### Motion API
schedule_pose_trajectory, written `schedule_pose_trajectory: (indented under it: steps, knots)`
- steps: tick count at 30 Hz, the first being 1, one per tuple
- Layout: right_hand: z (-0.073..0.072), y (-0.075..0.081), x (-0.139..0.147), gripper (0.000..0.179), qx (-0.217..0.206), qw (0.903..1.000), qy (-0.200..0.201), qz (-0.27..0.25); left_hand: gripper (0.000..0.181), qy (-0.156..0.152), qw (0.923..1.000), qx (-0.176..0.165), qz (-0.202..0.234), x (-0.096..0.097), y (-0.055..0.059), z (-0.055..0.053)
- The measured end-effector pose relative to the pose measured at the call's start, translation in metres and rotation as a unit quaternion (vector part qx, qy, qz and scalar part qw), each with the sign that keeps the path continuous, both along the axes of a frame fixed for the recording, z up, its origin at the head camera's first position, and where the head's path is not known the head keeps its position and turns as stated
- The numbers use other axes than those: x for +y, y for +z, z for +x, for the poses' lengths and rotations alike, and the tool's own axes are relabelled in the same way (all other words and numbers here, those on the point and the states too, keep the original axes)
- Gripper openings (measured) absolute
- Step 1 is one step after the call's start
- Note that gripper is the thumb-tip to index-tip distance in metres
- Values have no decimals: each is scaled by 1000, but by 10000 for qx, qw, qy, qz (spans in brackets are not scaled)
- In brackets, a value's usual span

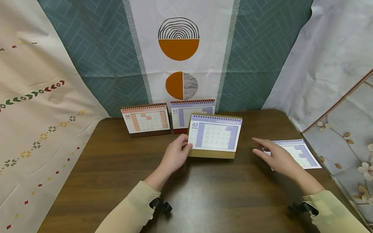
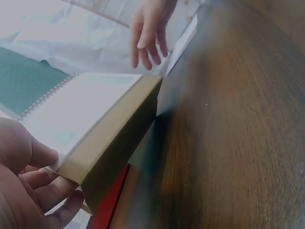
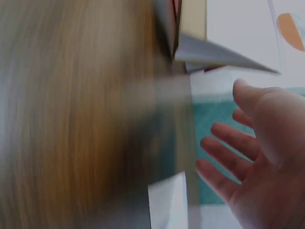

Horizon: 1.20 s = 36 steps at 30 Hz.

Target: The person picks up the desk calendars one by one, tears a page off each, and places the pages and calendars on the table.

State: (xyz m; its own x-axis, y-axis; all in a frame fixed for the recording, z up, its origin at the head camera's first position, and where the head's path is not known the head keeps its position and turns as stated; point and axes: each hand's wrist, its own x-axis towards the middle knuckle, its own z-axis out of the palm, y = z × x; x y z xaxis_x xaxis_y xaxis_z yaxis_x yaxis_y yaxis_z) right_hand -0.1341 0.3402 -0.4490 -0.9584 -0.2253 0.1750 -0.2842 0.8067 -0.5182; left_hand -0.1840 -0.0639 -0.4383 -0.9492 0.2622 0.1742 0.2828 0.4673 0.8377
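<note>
My left hand grips a desk calendar marked 02 by its lower left edge. Its pages are white and purple, spiral-bound along the top, on a gold base. In the left wrist view the thumb presses the front while the other fingers reach behind the base. To the right, my right hand holds nothing, its fingers apart and loosely bent in the right wrist view. Partly behind that hand in the head view is another purple-and-white calendar.
At the back of the brown wooden table stand two more calendars: an orange one marked 06, and a purple one marked 01 on a red base, partly covered by the held calendar. Patterned cloths hang around the table.
</note>
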Motion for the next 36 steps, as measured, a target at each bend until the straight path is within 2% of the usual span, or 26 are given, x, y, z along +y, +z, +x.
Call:
schedule_pose_trajectory:
  steps: [4, 10, 15, 19, 25, 31, 33, 36]
  knots:
    - [1, 1, -20, 56, -336, 9984, 81, -440, 10, -1, 9996, 70, -259, 7, 0, 0]
    - [7, 6, -45, 57, -606, 9942, -79, -889, 9, -48, 9985, 72, -539, 17, 0, -1]
    - [9, 6, -50, 54, -635, 9900, -355, -1205, 9, -119, 9975, 142, -676, 26, -2, -4]
    - [10, 4, -47, 50, -668, 9858, -455, -1472, 11, -67, 9947, 290, -986, 34, -4, -6]
    - [15, 6, -46, 54, -787, 9850, -570, -1424, 21, 123, 9848, 536, -1646, 47, -4, -8]
    - [21, 4, -41, 59, -851, 9853, -744, -1277, 19, 188, 9695, 999, -2232, 61, -5, -12]
    - [22, 3, -39, 58, -833, 9853, -765, -1282, 17, 197, 9644, 1132, -2380, 65, -7, -14]
    - [21, 1, -35, 58, -803, 9852, -782, -1293, 16, 188, 9623, 1197, -2434, 69, -10, -17]
